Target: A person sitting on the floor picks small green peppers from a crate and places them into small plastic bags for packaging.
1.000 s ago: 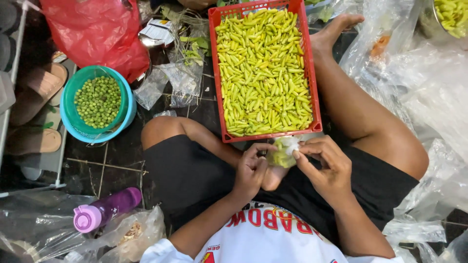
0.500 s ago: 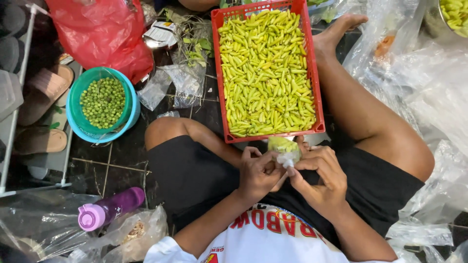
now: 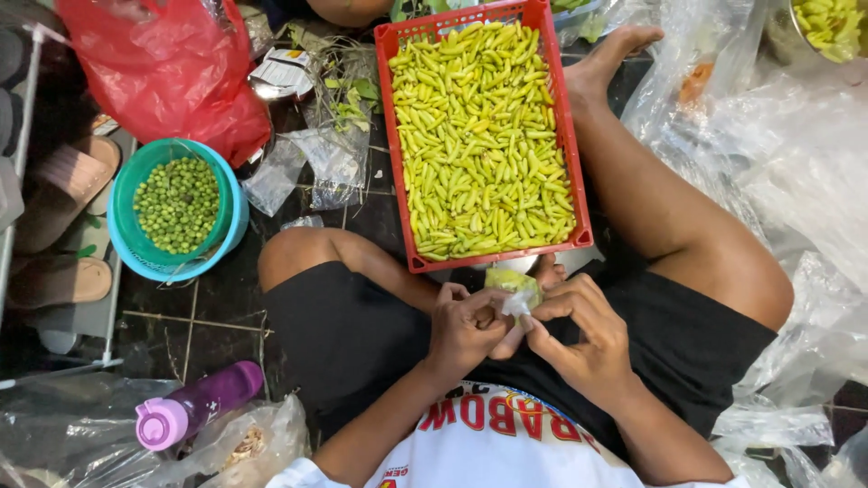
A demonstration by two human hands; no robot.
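Chillies point(image 3: 484, 136), yellow-green and heaped, fill a red plastic crate point(image 3: 568, 136) that sits on the dark tiled floor point(image 3: 217, 316) between the seated person's spread legs, near enough that either hand can reach it without leaning.

Both hands meet just below the crate's near edge, over the lap. The left hand point(image 3: 466, 330) is curled, its thumb and fingertips pinching the neck of a small clear plastic bag point(image 3: 514, 287) packed with the same chillies. The right hand point(image 3: 588, 339) is closed on the bag from the other side, fingers bent in toward the twisted white part of the plastic. With both hands on it, the little bag is held up off the lap, seemingly so the contents stay bunched while the opening is worked. Whether a knot is formed cannot be made out.

To the left, well apart from the hands, a teal bowl point(image 3: 226, 194) nested in a blue one holds small round green fruits. A red plastic bag point(image 3: 154, 72) lies above it, a purple bottle point(image 3: 194, 407) rests on its side near the left knee, and sheets of clear plastic point(image 3: 796, 154) cover the floor on the right.
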